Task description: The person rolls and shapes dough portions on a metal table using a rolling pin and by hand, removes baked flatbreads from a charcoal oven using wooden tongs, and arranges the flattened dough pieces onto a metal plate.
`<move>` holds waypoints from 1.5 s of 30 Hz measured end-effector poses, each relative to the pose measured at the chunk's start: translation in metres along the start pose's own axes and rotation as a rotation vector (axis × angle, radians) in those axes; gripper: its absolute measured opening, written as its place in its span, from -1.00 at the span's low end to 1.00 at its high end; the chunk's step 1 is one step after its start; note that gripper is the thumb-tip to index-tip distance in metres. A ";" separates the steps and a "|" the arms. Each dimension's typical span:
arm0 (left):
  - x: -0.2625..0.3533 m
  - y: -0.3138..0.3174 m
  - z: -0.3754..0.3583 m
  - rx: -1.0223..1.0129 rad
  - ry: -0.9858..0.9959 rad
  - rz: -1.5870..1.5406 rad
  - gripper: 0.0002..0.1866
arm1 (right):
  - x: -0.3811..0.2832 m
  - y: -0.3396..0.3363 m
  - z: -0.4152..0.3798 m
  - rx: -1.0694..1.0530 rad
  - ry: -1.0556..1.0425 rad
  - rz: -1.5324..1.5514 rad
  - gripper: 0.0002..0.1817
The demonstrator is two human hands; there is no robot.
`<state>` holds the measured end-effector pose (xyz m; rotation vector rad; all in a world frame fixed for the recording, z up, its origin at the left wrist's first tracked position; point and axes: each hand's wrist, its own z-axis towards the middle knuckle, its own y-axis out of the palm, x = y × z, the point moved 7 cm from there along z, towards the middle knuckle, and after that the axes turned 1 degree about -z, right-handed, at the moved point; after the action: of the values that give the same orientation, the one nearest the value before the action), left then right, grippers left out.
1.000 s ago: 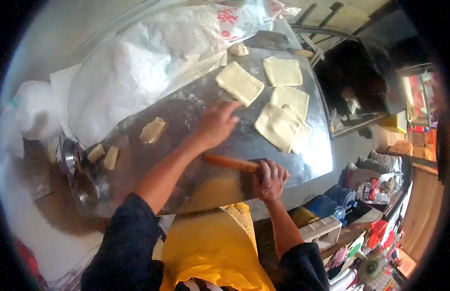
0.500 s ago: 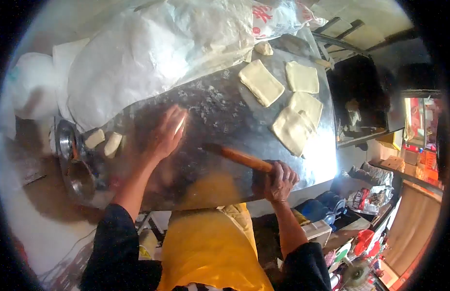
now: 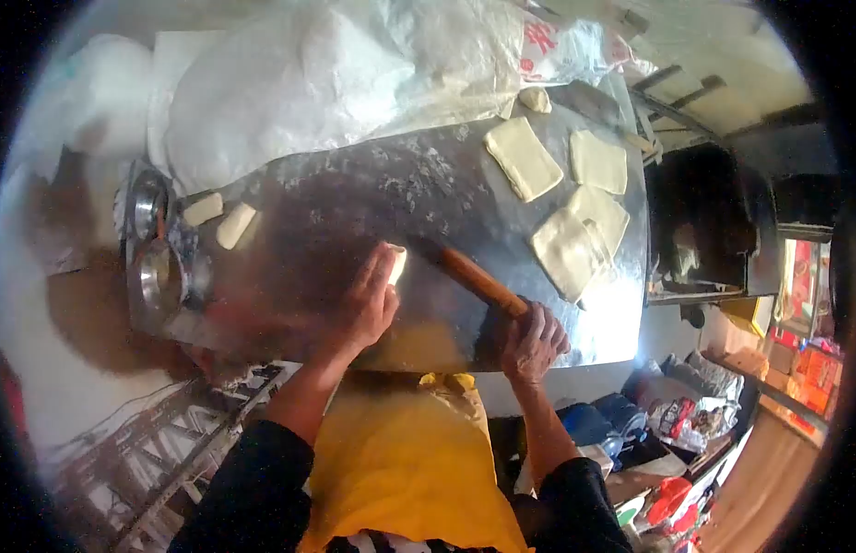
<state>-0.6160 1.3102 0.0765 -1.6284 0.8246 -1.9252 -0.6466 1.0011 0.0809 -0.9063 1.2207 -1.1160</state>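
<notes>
My left hand (image 3: 374,300) is closed on a small piece of dough (image 3: 397,264), whose pale edge shows beyond the fingertips, low over the dark worktop (image 3: 308,221). In my right hand (image 3: 536,343) is a wooden rolling pin (image 3: 478,281), gripped at its near end and slanting up and left towards the dough piece. Two short dough pieces, one of them a roll (image 3: 236,226) and the other a stubby lump (image 3: 203,210), lie at the left of the worktop. Flattened dough sheets, including a rectangular sheet (image 3: 524,159) and an overlapping one (image 3: 566,253), rest at the right.
A large plastic-covered heap (image 3: 336,83) runs along the back of the worktop. Metal bowls (image 3: 158,276) stand at the left end. A small dough lump (image 3: 536,100) sits near the back. Blue bottles (image 3: 621,415) and bags are on the lower right.
My left hand has moved right and nearer to me with the dough piece, towards the rolling pin. My right hand keeps its grip on the pin. The view has shifted slightly.
</notes>
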 end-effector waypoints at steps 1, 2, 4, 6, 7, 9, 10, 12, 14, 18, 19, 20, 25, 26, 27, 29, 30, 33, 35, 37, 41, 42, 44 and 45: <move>0.007 -0.004 0.001 -0.030 -0.029 -0.029 -0.30 | 0.001 -0.002 0.001 -0.034 0.010 0.022 -0.45; 0.012 -0.007 0.006 -0.030 -0.032 -0.026 -0.30 | 0.003 -0.008 0.001 -0.035 0.009 0.025 -0.45; 0.009 -0.008 0.034 -0.014 -0.133 0.048 -0.35 | 0.007 -0.012 0.010 -0.208 0.078 0.063 -0.45; 0.003 0.004 0.058 -0.022 -0.089 0.250 -0.38 | 0.011 -0.015 0.011 -0.207 0.086 0.045 -0.45; 0.000 0.014 0.064 -0.028 -0.051 0.455 -0.41 | 0.014 -0.014 0.010 -0.211 0.088 0.029 -0.46; -0.005 0.021 0.073 0.023 -0.096 0.416 -0.43 | 0.018 -0.007 0.020 -0.177 0.089 0.037 -0.47; 0.001 0.016 0.067 -0.009 -0.141 0.418 -0.43 | 0.013 -0.011 0.011 -0.164 0.072 0.071 -0.48; -0.005 0.007 0.072 0.002 -0.157 0.364 -0.45 | -0.006 -0.008 0.015 -0.193 0.046 0.098 -0.50; -0.054 0.013 0.068 0.066 -0.160 -0.040 -0.45 | -0.033 -0.010 0.023 -0.220 -0.065 0.088 -0.55; -0.054 -0.059 0.091 0.150 -0.241 -0.367 -0.41 | -0.117 -0.016 0.042 -0.217 -0.351 0.047 -0.48; -0.047 -0.071 0.100 0.130 -0.096 -0.120 -0.39 | -0.127 0.007 0.053 -0.226 -0.351 0.046 -0.48; -0.037 -0.069 0.106 -0.006 -0.049 0.292 -0.37 | -0.133 0.031 0.063 -0.189 -0.356 0.061 -0.43; -0.075 -0.036 0.105 -0.118 -0.128 0.410 -0.39 | -0.142 0.040 0.088 -0.232 -0.372 0.033 -0.20; -0.082 -0.038 0.122 -0.058 -0.132 0.360 -0.40 | -0.143 0.046 0.108 -0.251 -0.379 0.017 -0.15; -0.084 -0.045 0.131 -0.008 -0.142 0.313 -0.41 | -0.146 0.049 0.119 -0.280 -0.383 0.005 -0.10; -0.079 -0.051 0.136 0.021 -0.169 0.356 -0.44 | -0.148 0.049 0.120 -0.274 -0.386 -0.010 -0.08; -0.066 -0.050 0.125 -0.020 -0.079 0.378 -0.45 | -0.143 0.051 0.105 -0.278 -0.404 0.016 -0.09; -0.072 -0.039 0.114 -0.090 -0.050 0.401 -0.46 | -0.142 0.053 0.094 -0.313 -0.382 0.010 -0.12; -0.082 -0.045 0.138 0.159 -0.068 0.383 -0.49 | -0.142 0.059 0.125 -0.184 -0.471 -0.004 -0.12; -0.083 -0.051 0.160 0.260 -0.017 0.439 -0.48 | -0.150 0.056 0.156 -0.153 -0.556 0.026 -0.19; -0.078 -0.052 0.162 0.205 0.031 0.382 -0.46 | -0.149 0.058 0.151 -0.423 -0.623 0.120 -0.38; -0.072 -0.054 0.153 0.175 0.003 0.326 -0.45 | -0.152 0.050 0.142 -0.437 -0.577 0.194 -0.51; -0.056 -0.058 0.127 0.106 -0.066 0.242 -0.44 | -0.152 0.036 0.101 -0.385 -0.574 0.164 -0.49; -0.046 -0.053 0.098 0.050 -0.049 0.308 -0.40 | -0.151 0.030 0.074 -0.332 -0.577 0.132 -0.46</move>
<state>-0.5101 1.3665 0.0928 -1.4192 0.9385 -1.6720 -0.5680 1.1512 0.0995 -1.2711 0.9716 -0.4919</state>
